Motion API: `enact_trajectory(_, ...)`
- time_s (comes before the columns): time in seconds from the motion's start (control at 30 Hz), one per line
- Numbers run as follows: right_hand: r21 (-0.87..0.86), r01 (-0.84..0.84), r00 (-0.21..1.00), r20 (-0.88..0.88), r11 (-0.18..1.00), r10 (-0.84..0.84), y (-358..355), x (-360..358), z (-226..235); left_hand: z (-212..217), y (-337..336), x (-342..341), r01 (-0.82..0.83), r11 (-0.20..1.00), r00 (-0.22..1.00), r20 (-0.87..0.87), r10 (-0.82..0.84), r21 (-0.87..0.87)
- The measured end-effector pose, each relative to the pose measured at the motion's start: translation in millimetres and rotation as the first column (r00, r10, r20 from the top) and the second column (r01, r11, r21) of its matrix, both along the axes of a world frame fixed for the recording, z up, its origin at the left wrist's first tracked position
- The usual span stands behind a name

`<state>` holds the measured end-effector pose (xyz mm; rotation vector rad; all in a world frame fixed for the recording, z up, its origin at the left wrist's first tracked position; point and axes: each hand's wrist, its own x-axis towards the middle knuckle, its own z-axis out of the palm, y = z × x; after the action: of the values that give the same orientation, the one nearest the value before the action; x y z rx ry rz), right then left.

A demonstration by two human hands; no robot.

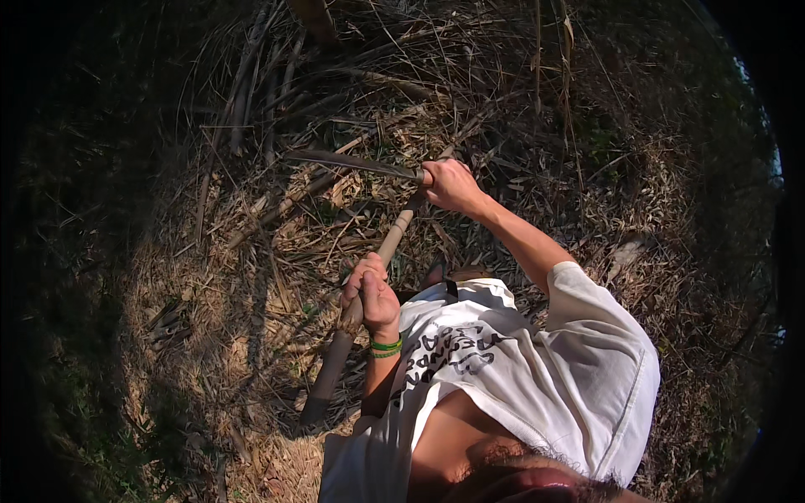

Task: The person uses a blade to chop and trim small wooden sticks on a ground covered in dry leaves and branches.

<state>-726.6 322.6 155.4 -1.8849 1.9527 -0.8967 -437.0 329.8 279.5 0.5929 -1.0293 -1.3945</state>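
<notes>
My right hand (453, 185) is closed around the handle of a machete. The dark, long machete blade (356, 163) points to the left, ending in a tip at the far left of it. Below the blade my left hand (371, 299) wraps around a bamboo pole (395, 235). This pole slants from the lower left up toward my right hand, pale in its upper part and greyer and thicker at the low end. The machete hand overlaps the pole's upper stretch, so whether blade and pole touch there I cannot tell. A green band sits on my left wrist.
Dry leaves and straw-like litter (210, 352) cover the ground all around. Fallen stalks and thin branches (277, 101) tangle at the far left and ahead. An upright trunk or thick stalk (314, 18) shows at the top edge. Shade darkens both sides.
</notes>
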Motion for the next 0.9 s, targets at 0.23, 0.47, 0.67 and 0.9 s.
enact_trajectory(0.23,0.62,0.526,0.816,-0.175,0.582,-0.551,40,-47,15,1,0,-3,0.05,0.989,0.999,-0.01,-0.052,-0.14)
enact_trajectory(0.47,0.083,0.164,0.986,-0.017,0.983,-0.163,30,-9,1,-1,4,2,-0.023,0.998,1.0,0.007,0.022,0.051)
enact_trajectory(0.67,0.559,0.538,0.825,-0.194,0.631,-0.531,41,-48,-7,-1,9,2,0.044,0.997,0.996,0.076,-0.04,-0.058)
enact_trajectory(0.9,0.15,0.14,0.99,-0.054,0.979,-0.133,53,-23,-9,-9,10,6,0.018,0.998,0.998,0.063,-0.015,-0.054)
